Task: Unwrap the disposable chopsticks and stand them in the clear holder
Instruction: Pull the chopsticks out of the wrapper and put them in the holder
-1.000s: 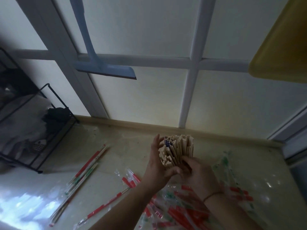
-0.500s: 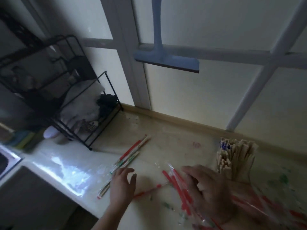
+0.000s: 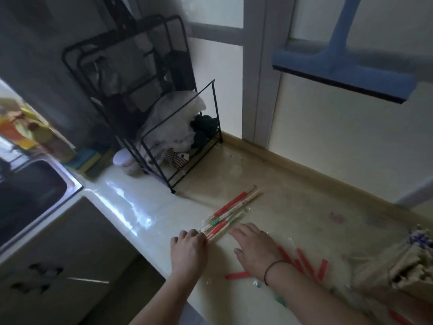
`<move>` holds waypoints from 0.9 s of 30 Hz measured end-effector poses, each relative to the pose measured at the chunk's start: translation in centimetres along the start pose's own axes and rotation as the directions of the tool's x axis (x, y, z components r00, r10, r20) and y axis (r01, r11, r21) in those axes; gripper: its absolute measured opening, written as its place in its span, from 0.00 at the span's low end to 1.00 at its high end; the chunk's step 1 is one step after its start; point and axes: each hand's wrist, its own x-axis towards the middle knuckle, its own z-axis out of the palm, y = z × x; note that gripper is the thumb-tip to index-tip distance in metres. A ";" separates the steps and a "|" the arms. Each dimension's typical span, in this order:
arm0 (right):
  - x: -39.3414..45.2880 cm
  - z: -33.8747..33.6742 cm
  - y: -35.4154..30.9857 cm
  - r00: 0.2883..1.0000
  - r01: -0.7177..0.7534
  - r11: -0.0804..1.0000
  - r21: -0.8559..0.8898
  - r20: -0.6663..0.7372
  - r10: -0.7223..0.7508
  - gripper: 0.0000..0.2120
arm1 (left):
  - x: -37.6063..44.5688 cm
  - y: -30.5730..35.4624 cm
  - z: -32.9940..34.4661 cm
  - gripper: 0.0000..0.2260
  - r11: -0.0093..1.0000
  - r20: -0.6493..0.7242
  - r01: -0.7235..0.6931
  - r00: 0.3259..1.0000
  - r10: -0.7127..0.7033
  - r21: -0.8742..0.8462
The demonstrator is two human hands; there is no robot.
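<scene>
My left hand [image 3: 188, 250] is curling its fingers on the near ends of the wrapped chopsticks [image 3: 230, 212] on the counter [image 3: 131, 207]. My right hand [image 3: 254, 247] is lying flat and empty beside them, the two hands apart.

Your left hand [image 3: 188, 250]: knuckles up on the counter [image 3: 131, 202], fingers curled at the near end of the wrapped chopsticks [image 3: 230, 211]; whether they grip is unclear.
Your right hand [image 3: 254, 246]: palm down, fingers spread flat, just right of that bundle; a dark cord circles the wrist.
Wrapped chopsticks: a small bundle in red-and-green printed sleeves, lying diagonally, far ends pointing toward the window.
Empty wrappers [image 3: 304, 263]: clear film with red strips, scattered under and beside your right forearm.
Unwrapped chopsticks [image 3: 403, 261]: bare wooden sticks standing bunched at the right edge; their holder is blurred.
Wire rack [image 3: 187, 137]: black, holding white and dark cloths.
Squeegee [image 3: 339, 66]: blue, against the window.
Sink [image 3: 35, 184]: at the left, sponges [image 3: 87, 159] beside it.
</scene>
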 end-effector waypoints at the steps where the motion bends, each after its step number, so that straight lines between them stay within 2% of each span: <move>1: 0.7 0.3 -0.3 1.000 0.008 0.999 -0.031 0.010 -0.008 0.25 | 0.1 0.0 0.0 0.13 1.000 0.011 -0.009 1.000 0.009 0.004; 6: 3.1 1.8 -1.3 0.999 0.033 0.994 -0.108 0.012 -0.032 0.23 | -0.2 -0.6 0.2 0.12 0.999 0.079 -0.038 0.996 0.036 0.028; 10: 4.0 2.5 -1.6 0.996 0.046 0.969 -0.242 -0.059 -0.062 0.15 | -0.9 -0.3 -1.5 0.11 0.999 0.074 -0.026 0.997 0.025 0.018; 13: 3.3 2.4 -0.8 0.983 0.013 0.974 -0.226 -0.174 -0.053 0.10 | -0.7 -0.6 -4.1 0.08 0.992 0.002 -0.020 1.000 0.020 -0.122; 15: 1.9 1.6 -0.3 0.970 -0.018 0.981 -0.193 -0.241 -0.030 0.09 | -0.3 -1.2 -6.4 0.06 0.942 0.002 0.038 0.999 -0.040 -0.333; 17: 0.2 0.4 0.1 0.963 -0.038 0.999 -0.034 -0.267 0.028 0.10 | 0.1 -1.3 -8.9 0.14 0.782 0.093 0.151 0.988 -0.119 -0.604; 19: -1.9 -1.3 0.7 0.936 -0.068 0.978 0.199 -0.327 0.131 0.06 | 0.9 -0.8 -11.2 0.23 0.590 0.122 0.209 0.975 -0.184 -0.779; 20: -3.1 -2.0 1.0 0.934 -0.095 0.942 0.321 -0.298 0.195 0.04 | 1.2 -0.3 -12.0 0.26 0.478 0.119 0.212 0.969 -0.218 -0.853; 22: -5.6 -3.1 1.2 0.928 -0.158 0.795 0.585 -0.187 0.322 0.05 | 1.6 1.4 -13.0 0.28 0.181 0.152 0.196 0.961 -0.232 -0.964; 24: -8.1 -4.3 1.1 0.910 -0.189 0.596 0.780 -0.090 0.405 0.07 | 1.4 4.1 -13.0 0.24 -0.077 0.241 0.232 0.961 -0.133 -0.970; 25: -9.2 -4.9 0.9 0.906 -0.189 0.521 0.832 -0.056 0.419 0.08 | 1.0 5.8 -12.9 0.21 -0.126 0.276 0.267 0.959 -0.061 -0.955; 27: -11.6 -5.7 0.6 0.907 -0.185 0.423 0.887 -0.012 0.421 0.09 | -0.2 9.4 -13.0 0.12 -0.108 0.291 0.295 0.955 0.048 -0.949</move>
